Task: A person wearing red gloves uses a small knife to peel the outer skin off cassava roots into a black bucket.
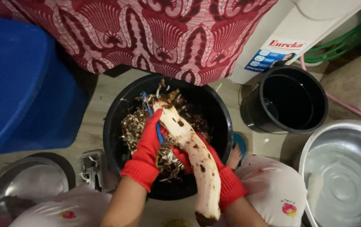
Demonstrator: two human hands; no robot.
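Peeled pale and spotted with brown, a long cassava root (195, 157) is being cradled from beneath by the right hand (220, 174), its red glove closed around the middle. Meanwhile the left hand (147, 149) is gripping a blue-handled peeler (152, 113) against the root's far end, over a black bucket (117, 117) (likely catching the peelings). Beyond, a white appliance is carrying a slanted rectangular label (275, 54), blue below red lettering.
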